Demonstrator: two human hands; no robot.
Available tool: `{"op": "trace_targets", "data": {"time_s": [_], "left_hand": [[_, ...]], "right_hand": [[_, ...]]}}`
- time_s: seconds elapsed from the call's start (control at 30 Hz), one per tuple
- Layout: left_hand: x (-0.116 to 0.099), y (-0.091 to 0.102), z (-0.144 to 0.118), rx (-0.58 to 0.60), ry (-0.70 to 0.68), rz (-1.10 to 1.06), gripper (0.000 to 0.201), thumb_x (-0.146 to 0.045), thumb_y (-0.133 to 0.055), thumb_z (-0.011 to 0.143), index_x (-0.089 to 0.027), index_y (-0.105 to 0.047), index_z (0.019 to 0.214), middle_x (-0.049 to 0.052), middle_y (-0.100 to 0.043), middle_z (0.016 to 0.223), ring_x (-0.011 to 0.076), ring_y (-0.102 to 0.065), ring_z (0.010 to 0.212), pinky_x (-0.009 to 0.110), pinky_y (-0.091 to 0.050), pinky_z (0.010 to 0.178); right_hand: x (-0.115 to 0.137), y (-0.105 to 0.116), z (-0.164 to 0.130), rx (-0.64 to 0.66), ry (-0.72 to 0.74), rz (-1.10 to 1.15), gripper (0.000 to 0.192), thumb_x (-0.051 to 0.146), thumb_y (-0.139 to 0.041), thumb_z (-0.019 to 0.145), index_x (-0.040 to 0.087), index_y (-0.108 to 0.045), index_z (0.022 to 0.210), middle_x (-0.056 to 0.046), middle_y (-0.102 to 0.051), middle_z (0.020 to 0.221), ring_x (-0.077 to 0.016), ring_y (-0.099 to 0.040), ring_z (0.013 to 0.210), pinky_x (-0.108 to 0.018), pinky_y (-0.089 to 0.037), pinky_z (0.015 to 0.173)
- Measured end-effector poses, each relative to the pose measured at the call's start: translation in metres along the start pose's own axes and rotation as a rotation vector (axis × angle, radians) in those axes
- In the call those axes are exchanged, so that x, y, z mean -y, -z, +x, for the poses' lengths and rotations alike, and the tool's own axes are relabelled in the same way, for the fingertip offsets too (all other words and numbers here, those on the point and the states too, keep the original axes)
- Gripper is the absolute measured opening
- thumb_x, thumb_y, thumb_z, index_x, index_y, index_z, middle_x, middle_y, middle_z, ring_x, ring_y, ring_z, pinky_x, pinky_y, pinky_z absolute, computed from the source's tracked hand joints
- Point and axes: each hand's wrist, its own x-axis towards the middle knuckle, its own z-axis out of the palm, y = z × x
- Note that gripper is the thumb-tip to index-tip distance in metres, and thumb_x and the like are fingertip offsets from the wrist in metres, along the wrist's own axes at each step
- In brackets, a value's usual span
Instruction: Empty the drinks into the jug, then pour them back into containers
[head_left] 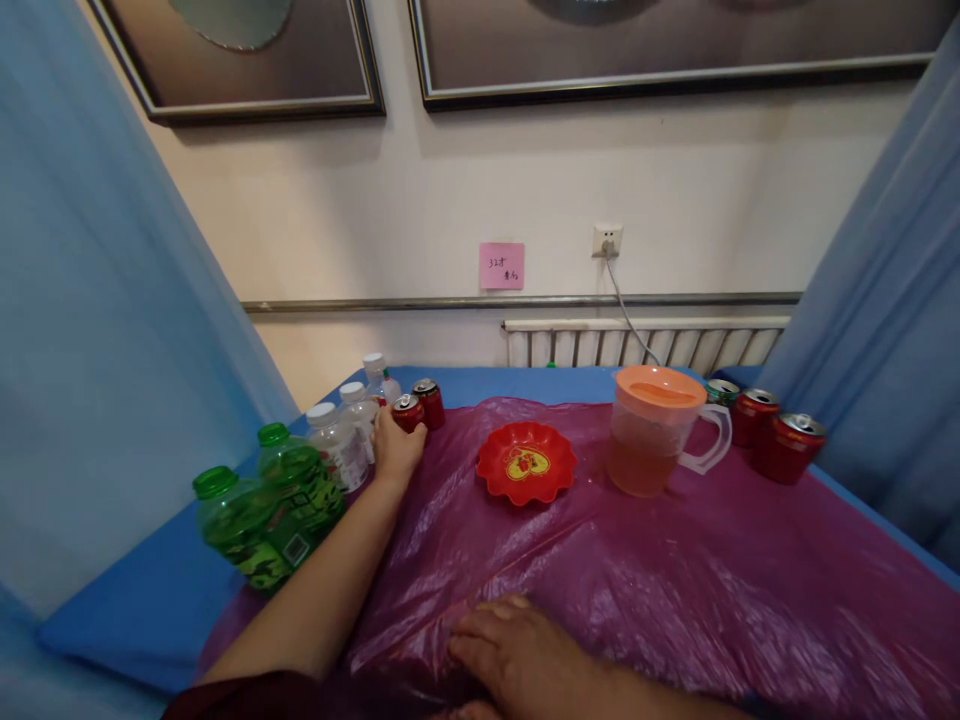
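Left hand (396, 447) closed around the front can (409, 416), red, toward the bench's far-left corner: fingers along its left side, thumb to its right. Can's long axis upright; its base is hidden by the hand, so cannot tell whether it touches the sheet. Right hand (517, 645) lies palm down by the bench's near edge, fingers loosely extended, gripping nothing visible; well apart from the can, so the left is much the nearer.

Left to right. Two green bottles (296, 475) on the left edge of the bench (135, 600), left forearm passing just right of them. Three white-capped bottles (337, 445) run on toward the far-left corner, crowding the left hand's outer side. Rear can (429, 404), also red, just behind and right of the front can: tight on that side. Red plate (555, 480) mid-bench, on the purple sheet (675, 600). Jug (649, 440) with orange lid right of it, handle toward the right edge. Three more cans (787, 450) beyond the handle, toward the far-right corner.
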Motion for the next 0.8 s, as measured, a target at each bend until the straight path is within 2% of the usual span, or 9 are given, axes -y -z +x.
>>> {"op": "trace_targets", "data": {"time_s": [0.13,0.3,0.4,0.47,0.57,0.63,0.8], "left_hand": [[0.000,-0.009,0.004,0.023,-0.018,0.068,0.058,-0.020,-0.069,0.073,-0.012,-0.055,0.129,0.019,-0.064,0.129,0.0347,-0.058,0.127,0.046,-0.044,0.110],[0.000,-0.011,0.004,0.006,-0.017,0.153,0.061,-0.027,-0.070,0.076,-0.012,-0.053,0.133,0.022,-0.061,0.130,0.0400,-0.053,0.131,0.055,-0.039,0.112],[-0.001,-0.012,0.005,-0.005,-0.005,0.185,0.061,-0.032,-0.071,0.078,-0.012,-0.054,0.132,0.024,-0.058,0.134,0.0430,-0.050,0.132,0.059,-0.039,0.110],[-0.003,-0.014,0.006,-0.020,-0.001,0.195,0.069,-0.035,-0.073,0.077,-0.011,-0.050,0.138,0.026,-0.053,0.142,0.0437,-0.045,0.137,0.059,-0.036,0.113],[-0.006,-0.019,0.008,-0.033,-0.001,0.193,0.081,-0.035,-0.074,0.077,-0.007,-0.040,0.145,0.027,-0.047,0.149,0.0418,-0.041,0.143,0.055,-0.032,0.118],[-0.007,-0.022,0.009,-0.034,0.005,0.188,0.082,-0.033,-0.073,0.078,-0.004,-0.039,0.145,0.029,-0.047,0.149,0.0413,-0.041,0.144,0.053,-0.033,0.118],[-0.008,-0.025,0.010,-0.037,0.028,0.162,0.078,-0.027,-0.071,0.077,-0.001,-0.040,0.144,0.032,-0.051,0.143,0.0448,-0.047,0.138,0.058,-0.037,0.114]], "right_hand": [[-0.014,-0.009,-0.004,-0.039,-0.003,0.001,0.037,0.037,-0.062,0.094,0.022,-0.063,0.127,-0.006,-0.071,0.129,-0.0223,-0.066,0.114,-0.035,-0.050,0.101],[-0.025,-0.023,-0.008,-0.251,0.087,-0.019,0.023,0.023,-0.052,0.096,0.023,-0.067,0.114,-0.002,-0.076,0.115,-0.0149,-0.071,0.100,-0.027,-0.053,0.089],[-0.027,-0.027,-0.010,-0.361,0.103,-0.068,0.021,0.020,-0.052,0.094,0.022,-0.068,0.107,-0.004,-0.077,0.105,-0.0156,-0.072,0.092,-0.027,-0.055,0.081],[-0.028,-0.028,-0.009,-0.410,0.108,-0.092,0.020,0.020,-0.051,0.093,0.021,-0.068,0.104,-0.005,-0.077,0.102,-0.0166,-0.072,0.090,-0.026,-0.056,0.077],[-0.028,-0.028,-0.008,-0.451,0.118,-0.126,0.019,0.019,-0.051,0.093,0.021,-0.068,0.101,-0.005,-0.077,0.102,-0.0164,-0.073,0.086,-0.026,-0.056,0.072],[-0.027,-0.028,-0.006,-0.476,0.126,-0.151,0.018,0.018,-0.051,0.092,0.021,-0.068,0.100,-0.004,-0.077,0.099,-0.0161,-0.073,0.082,-0.025,-0.056,0.068],[-0.029,-0.030,-0.004,-0.479,0.117,-0.200,0.014,0.020,-0.054,0.092,0.021,-0.068,0.094,-0.004,-0.077,0.094,-0.0160,-0.073,0.076,-0.025,-0.055,0.062]]}}
